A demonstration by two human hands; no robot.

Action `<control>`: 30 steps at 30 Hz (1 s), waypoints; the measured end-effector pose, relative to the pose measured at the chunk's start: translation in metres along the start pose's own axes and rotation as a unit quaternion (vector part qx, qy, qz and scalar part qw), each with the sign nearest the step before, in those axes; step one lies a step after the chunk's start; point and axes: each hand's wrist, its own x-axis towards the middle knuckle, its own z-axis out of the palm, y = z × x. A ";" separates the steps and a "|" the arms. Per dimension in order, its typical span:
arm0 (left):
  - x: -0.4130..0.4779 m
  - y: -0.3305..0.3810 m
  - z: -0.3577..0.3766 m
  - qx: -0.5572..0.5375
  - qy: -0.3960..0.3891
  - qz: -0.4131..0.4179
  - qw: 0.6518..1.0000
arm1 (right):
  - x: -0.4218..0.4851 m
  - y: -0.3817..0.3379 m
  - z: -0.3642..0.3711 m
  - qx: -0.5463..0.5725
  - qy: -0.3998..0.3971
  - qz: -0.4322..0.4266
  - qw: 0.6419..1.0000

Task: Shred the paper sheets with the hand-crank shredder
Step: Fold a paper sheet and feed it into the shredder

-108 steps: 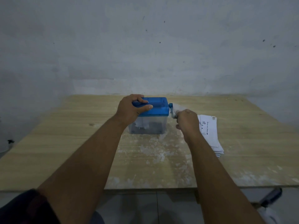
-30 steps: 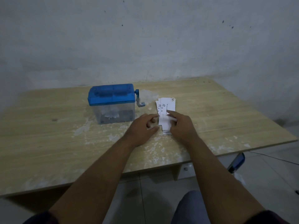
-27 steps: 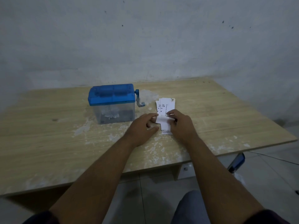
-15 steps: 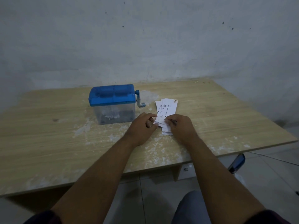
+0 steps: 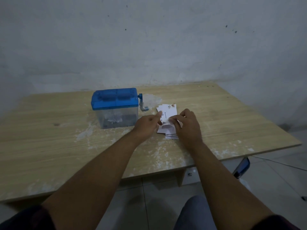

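Observation:
A hand-crank shredder (image 5: 116, 108) with a blue lid and a clear bin stands on the wooden table; its crank (image 5: 142, 105) points down on the right side. White shreds lie inside the bin. Right of it is a small stack of printed paper sheets (image 5: 169, 130). My left hand (image 5: 147, 123) and my right hand (image 5: 187, 123) both pinch the top sheet (image 5: 168, 110), which is raised off the stack at its near end. My fingers cover the middle of that sheet.
The wooden table (image 5: 49, 140) has white worn patches in front of the shredder. A grey wall stands right behind it. A blue-edged object (image 5: 242, 166) shows below the table's right front edge, above a tiled floor.
Since 3.6 s ago both hands left the shredder and crank and came to the paper stack. Over the last second they have pinched the top sheet and lifted its near end.

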 end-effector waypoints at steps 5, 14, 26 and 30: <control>0.004 0.007 -0.002 0.021 -0.042 -0.035 0.998 | -0.001 -0.009 -0.003 0.042 -0.068 0.036 0.996; -0.001 0.017 -0.007 0.008 -0.054 -0.059 0.997 | 0.010 -0.024 -0.015 0.197 -0.131 0.293 0.926; -0.008 0.028 -0.015 -0.108 -0.001 -0.044 0.993 | 0.039 -0.041 -0.021 0.365 -0.096 0.429 0.821; -0.010 0.043 -0.024 -0.154 0.032 0.010 0.988 | 0.059 -0.056 -0.029 0.495 -0.045 0.441 0.748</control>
